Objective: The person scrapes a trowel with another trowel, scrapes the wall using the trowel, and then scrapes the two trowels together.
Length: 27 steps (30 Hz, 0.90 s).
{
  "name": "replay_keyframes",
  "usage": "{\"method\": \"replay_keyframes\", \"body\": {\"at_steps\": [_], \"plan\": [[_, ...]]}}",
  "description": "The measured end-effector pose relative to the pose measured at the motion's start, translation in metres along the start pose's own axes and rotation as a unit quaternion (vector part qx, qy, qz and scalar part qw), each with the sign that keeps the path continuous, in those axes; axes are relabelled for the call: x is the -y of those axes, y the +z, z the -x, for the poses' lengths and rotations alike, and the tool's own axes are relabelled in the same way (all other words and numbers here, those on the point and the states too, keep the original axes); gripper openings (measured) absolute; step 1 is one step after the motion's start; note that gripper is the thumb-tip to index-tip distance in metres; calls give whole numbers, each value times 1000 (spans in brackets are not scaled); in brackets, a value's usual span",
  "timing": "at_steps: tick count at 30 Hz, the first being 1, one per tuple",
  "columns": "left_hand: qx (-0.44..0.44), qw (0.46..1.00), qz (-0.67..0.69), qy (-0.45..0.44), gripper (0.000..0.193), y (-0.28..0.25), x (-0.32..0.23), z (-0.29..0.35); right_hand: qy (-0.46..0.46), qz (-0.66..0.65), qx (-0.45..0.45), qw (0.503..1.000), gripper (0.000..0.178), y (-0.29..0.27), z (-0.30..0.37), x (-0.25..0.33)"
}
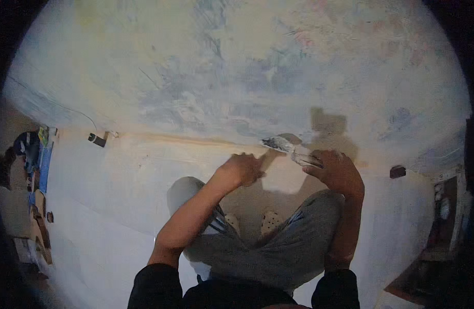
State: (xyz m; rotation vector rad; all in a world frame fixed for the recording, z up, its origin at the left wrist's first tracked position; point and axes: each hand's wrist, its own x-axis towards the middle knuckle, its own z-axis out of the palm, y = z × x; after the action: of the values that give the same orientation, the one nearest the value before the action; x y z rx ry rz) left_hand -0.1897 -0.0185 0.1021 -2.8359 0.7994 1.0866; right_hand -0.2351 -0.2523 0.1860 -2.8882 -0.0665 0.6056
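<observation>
My right hand (332, 167) is closed around the pale, smeared handle of a small trowel (278, 143). Its grey blade carries whitish paste and points left, close to the line where the wall (237, 87) meets the floor. Patchy white and bluish-grey coating covers that wall. My left hand (242, 169) hovers just left of the trowel, fingers curled in. Whether it holds anything is hidden in shadow. Below both hands are my bent knees in grey trousers and my spotted shoes (270, 220).
A pale sheet-like surface (108, 216) spreads around me. A small black box (97, 139) with a thin cord lies by the wall's base at left; a dark object (397, 171) is at right. Blue and brown items (40, 180) line the left edge. A doorway-like opening (443, 206) stands at right.
</observation>
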Motion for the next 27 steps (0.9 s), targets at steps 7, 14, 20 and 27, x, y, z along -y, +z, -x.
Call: {"method": "replay_keyframes", "body": {"at_steps": [7,14,20,27], "plan": [[-11,985,-56,162,58,26,-42,-1,-42,-16,-64,997,47,-10,17,18],[-3,977,-145,158,59,27,-45,21,-67,0,-34,997,57,13,11,14],[-20,981,-111,158,60,31,-50,42,-161,134,-40,977,39,14,-1,18],[-133,963,13,233,59,55,-61,44,-391,352,-170,833,47,50,-78,-14]]}}
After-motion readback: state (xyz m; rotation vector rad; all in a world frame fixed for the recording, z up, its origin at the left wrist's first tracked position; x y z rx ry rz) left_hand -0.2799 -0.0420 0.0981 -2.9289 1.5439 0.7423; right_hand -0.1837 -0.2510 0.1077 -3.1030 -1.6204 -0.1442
